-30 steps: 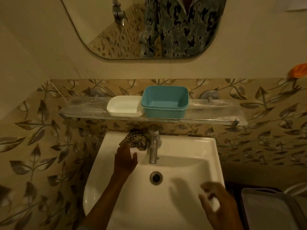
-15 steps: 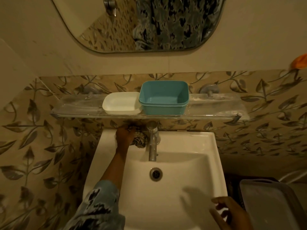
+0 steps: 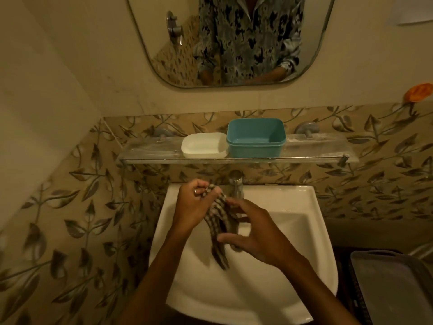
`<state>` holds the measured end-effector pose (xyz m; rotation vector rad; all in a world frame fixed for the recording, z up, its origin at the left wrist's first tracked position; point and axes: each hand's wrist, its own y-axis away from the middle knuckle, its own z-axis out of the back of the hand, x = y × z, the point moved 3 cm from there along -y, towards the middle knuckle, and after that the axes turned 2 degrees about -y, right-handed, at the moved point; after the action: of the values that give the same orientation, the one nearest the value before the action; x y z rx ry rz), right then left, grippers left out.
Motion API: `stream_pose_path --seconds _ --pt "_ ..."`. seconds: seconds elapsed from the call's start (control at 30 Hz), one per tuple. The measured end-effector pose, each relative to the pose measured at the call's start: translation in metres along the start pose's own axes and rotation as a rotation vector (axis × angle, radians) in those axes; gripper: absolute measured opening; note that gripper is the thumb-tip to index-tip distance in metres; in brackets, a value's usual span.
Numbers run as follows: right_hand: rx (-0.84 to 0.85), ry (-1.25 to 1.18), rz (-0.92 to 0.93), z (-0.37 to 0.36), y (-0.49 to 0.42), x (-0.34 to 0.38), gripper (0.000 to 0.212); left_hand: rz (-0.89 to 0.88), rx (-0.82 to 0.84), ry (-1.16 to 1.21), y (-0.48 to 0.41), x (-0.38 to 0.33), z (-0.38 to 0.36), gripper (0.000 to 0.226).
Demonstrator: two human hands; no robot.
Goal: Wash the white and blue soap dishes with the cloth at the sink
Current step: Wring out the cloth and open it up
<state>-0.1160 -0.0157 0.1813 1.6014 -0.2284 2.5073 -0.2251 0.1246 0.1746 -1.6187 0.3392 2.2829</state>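
A checked cloth (image 3: pixel 219 227) hangs over the white sink (image 3: pixel 311 235), held between both hands. My left hand (image 3: pixel 193 204) grips its upper end near the tap (image 3: pixel 236 185). My right hand (image 3: pixel 251 231) holds the cloth lower down, with its fingers spread around it. The white soap dish (image 3: pixel 204 145) and the blue soap dish (image 3: pixel 255 137) stand side by side, touching, on the glass shelf (image 3: pixel 150 152) above the sink, apart from both hands.
A mirror (image 3: pixel 234 41) hangs on the wall above the shelf. A grey lidded bin (image 3: pixel 393 285) stands to the right of the sink. An orange object (image 3: pixel 419 92) sticks to the wall at the far right. Leaf-patterned tiles surround the sink.
My left hand has lifted the cloth off the sink's back edge, out over the basin. My right hand has come up from the sink's front right and taken hold of the cloth.
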Motion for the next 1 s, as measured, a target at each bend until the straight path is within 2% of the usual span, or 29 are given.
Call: stream_pose_path --seconds 0.03,0.1,0.17,0.3,0.47,0.57,0.7,0.87,1.0 --pt "-0.022 0.011 0.02 -0.006 -0.003 0.012 0.071 0.004 0.001 0.04 0.013 -0.008 0.001 0.016" --pt "-0.156 -0.003 0.049 -0.01 -0.002 0.027 0.06 0.019 0.029 0.153 0.038 -0.02 0.007 0.021" --pt "-0.254 -0.035 0.059 -0.007 0.005 0.034 0.05 0.05 0.132 0.33 0.06 -0.03 0.015 0.03" --pt "-0.253 -0.134 -0.003 0.0 0.025 0.034 0.045 0.041 0.333 0.481 0.09 -0.039 0.024 0.037" --pt "-0.339 -0.34 -0.015 0.007 0.065 0.035 0.007 0.018 0.461 0.421 0.109 -0.042 0.031 0.044" --pt "-0.424 -0.379 -0.079 0.017 0.088 0.03 0.011 -0.029 0.486 0.349 0.113 -0.044 0.035 0.032" --pt "-0.552 -0.371 -0.171 0.044 0.124 0.022 0.014 -0.07 0.497 0.24 0.111 -0.05 0.031 0.032" --pt "-0.573 -0.343 -0.249 0.069 0.159 0.014 0.016 -0.106 0.578 0.176 0.118 -0.063 -0.003 0.027" --pt "-0.545 -0.328 -0.228 0.095 0.188 0.005 0.015 -0.128 0.633 0.168 0.129 -0.075 -0.045 0.025"
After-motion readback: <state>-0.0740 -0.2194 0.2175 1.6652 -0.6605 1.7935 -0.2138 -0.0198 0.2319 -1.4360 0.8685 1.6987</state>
